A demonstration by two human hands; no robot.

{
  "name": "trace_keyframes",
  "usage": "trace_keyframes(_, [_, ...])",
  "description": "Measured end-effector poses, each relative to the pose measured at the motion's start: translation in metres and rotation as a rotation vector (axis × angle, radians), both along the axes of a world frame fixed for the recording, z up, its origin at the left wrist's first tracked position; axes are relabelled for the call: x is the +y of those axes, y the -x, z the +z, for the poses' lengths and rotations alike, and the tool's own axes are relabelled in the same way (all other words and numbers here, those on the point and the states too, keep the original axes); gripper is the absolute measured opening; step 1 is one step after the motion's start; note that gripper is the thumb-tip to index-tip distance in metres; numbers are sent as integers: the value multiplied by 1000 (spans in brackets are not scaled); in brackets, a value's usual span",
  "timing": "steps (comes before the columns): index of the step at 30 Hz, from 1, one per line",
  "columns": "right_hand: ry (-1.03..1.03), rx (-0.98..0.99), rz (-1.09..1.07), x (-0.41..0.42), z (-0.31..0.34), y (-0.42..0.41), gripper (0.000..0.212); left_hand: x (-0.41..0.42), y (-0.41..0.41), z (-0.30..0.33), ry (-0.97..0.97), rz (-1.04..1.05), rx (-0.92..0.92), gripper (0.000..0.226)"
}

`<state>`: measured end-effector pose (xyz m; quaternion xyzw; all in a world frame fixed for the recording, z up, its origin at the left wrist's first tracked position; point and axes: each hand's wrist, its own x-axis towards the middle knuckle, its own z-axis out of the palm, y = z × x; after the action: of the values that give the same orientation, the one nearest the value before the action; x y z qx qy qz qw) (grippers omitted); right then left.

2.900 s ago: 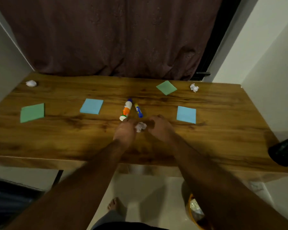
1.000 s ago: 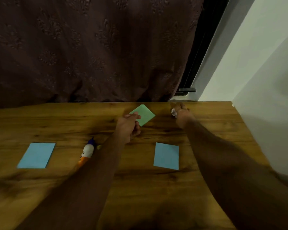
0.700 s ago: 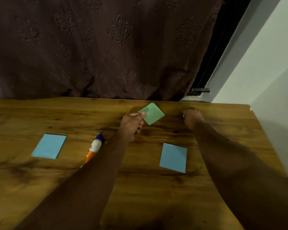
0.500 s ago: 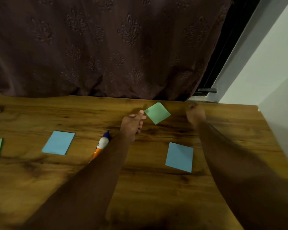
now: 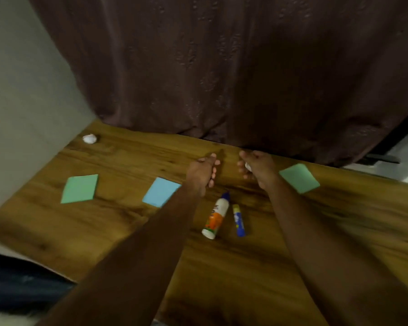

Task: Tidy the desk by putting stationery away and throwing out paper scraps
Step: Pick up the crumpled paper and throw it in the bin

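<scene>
My right hand (image 5: pixel 257 167) hovers over the far middle of the wooden desk (image 5: pixel 327 231), gripping a white paper scrap (image 5: pixel 247 165) that peeks out between its fingers. My left hand (image 5: pixel 201 171) is beside it in a fist, and its contents are hidden. Another crumpled scrap (image 5: pixel 89 138) lies at the far left corner. A glue bottle (image 5: pixel 216 216) and a small blue glue stick (image 5: pixel 238 220) lie side by side just nearer than my hands. Two green notes (image 5: pixel 80 188) (image 5: pixel 299 178) and a blue note (image 5: pixel 161 191) lie flat.
A dark brown curtain (image 5: pixel 222 67) hangs along the desk's far edge. A pale wall (image 5: pixel 21 102) closes off the left end. The desk's near left edge drops to a dark floor area (image 5: pixel 21 285).
The right hand took the scrap from the far right and both hands swung left past the green note. The view has turned left, showing the far-left scrap.
</scene>
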<state>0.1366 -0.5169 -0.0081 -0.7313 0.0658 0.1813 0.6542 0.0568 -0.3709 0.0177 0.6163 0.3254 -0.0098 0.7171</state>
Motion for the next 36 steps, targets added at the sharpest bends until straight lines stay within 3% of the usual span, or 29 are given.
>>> trace_keyframes(6, [89, -86, 85, 140, -8, 14, 8, 142, 16, -6, -50, 67, -20, 25])
trace_keyframes(11, [178, -179, 178, 251, -17, 24, 15, 261, 30, -11, -255, 120, -15, 12])
trace_keyframes(15, [244, -249, 201, 324, -22, 29, 8, 346, 32, -24, -371, 153, -14, 19])
trace_keyframes(18, [295, -268, 206, 364, -21, 28, 15, 394, 31, -25, -536, 110, 56, 15])
trace_keyframes(21, [273, -195, 207, 392, -25, 26, 14, 435, 27, -34, -739, 37, 110, 44])
trace_keyframes(24, [282, -132, 241, 410, -29, 26, 16, 463, 17, -49, -883, -27, 128, 55])
trace_keyframes(29, [269, -54, 274, 418, -36, 30, 18, 488, -8, -58, -862, -124, 214, 70])
trace_keyframes(36, [259, 3, 259, 395, -48, 35, 18, 494, -44, -78, -902, -274, 238, 72])
